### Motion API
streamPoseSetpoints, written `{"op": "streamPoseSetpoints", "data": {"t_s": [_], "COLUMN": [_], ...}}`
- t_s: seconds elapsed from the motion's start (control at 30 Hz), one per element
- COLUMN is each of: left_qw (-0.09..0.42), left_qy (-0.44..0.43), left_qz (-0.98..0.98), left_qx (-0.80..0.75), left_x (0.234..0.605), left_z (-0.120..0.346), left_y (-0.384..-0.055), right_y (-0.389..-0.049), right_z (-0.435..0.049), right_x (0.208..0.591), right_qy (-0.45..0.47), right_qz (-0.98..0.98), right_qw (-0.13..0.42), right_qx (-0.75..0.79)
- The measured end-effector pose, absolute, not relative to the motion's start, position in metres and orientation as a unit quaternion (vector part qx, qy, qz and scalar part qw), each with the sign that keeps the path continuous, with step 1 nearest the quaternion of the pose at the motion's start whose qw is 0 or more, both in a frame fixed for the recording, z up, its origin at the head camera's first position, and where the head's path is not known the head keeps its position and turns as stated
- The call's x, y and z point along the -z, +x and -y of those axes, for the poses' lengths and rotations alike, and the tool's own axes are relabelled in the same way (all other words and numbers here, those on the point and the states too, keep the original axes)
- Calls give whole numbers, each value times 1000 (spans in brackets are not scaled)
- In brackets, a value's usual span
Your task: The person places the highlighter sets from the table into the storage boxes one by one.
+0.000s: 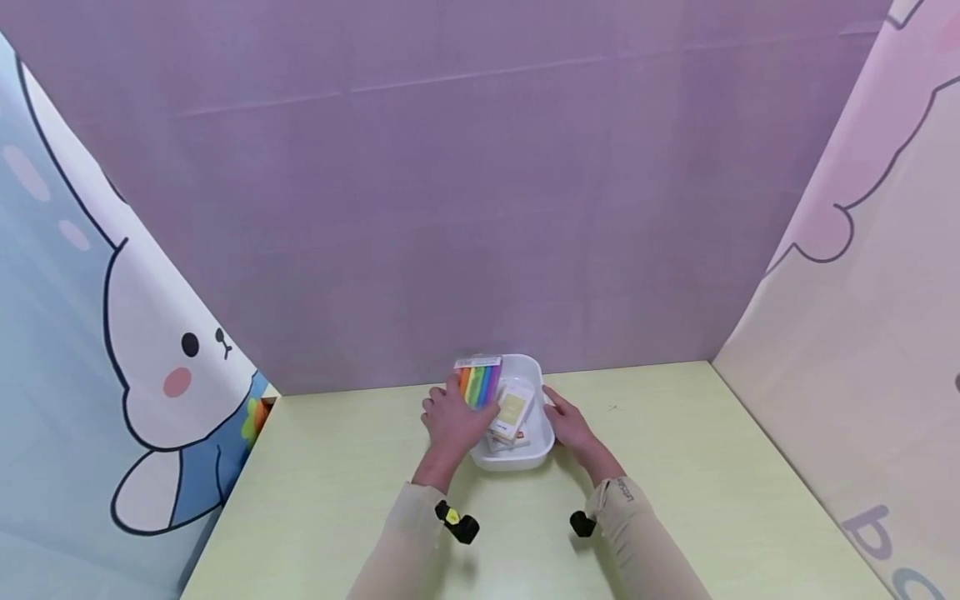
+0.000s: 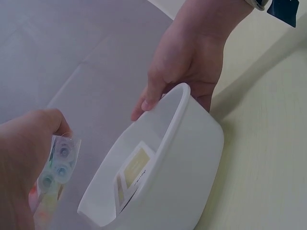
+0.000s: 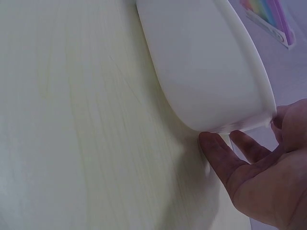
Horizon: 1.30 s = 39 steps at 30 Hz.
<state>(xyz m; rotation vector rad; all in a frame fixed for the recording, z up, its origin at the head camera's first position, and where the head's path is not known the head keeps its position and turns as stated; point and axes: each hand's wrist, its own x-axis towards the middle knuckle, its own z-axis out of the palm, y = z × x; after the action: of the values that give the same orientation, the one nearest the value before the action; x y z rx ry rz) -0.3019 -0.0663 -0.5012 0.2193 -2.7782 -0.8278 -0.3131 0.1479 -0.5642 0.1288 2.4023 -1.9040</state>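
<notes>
My left hand (image 1: pixel 454 422) grips a clear pack of rainbow-coloured markers (image 1: pixel 482 380), held over the left side of a white plastic basin (image 1: pixel 517 462). Round ends of the markers (image 2: pixel 62 171) show through the wrapper in the left wrist view. With thumb at the rim and fingers against the outer wall, my right hand (image 1: pixel 567 423) holds the basin's right side. Inside the basin lies a white box with a yellowish panel (image 1: pixel 512 407), on top of another white box with a small red mark (image 1: pixel 517 439).
The basin stands on a pale wood-grain table (image 1: pixel 645 467), close to a purple cloth backdrop (image 1: pixel 480 208). Printed cloth walls rise on both sides, with a cartoon rabbit (image 1: pixel 180 367) on the left one. Small black cameras (image 1: pixel 582 524) sit on both wrists.
</notes>
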Motion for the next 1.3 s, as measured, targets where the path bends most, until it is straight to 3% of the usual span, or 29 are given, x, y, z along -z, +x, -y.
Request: {"op": "streamPoseSetpoints", "data": {"t_s": [0.83,1.3], "left_qw": [128,83], "left_qy": [44,29], "left_qz": [958,966], "left_qx": [253,245], "left_x": [492,494], "left_z": [28,15], "left_y": [-296,-287], "right_y": [-311,-310], "right_z": [-150,-152], "right_x": [565,565], "right_qy": [43,46], "right_qz": [-769,-774], "right_qw": [43,42], "right_qx": [637,630]}}
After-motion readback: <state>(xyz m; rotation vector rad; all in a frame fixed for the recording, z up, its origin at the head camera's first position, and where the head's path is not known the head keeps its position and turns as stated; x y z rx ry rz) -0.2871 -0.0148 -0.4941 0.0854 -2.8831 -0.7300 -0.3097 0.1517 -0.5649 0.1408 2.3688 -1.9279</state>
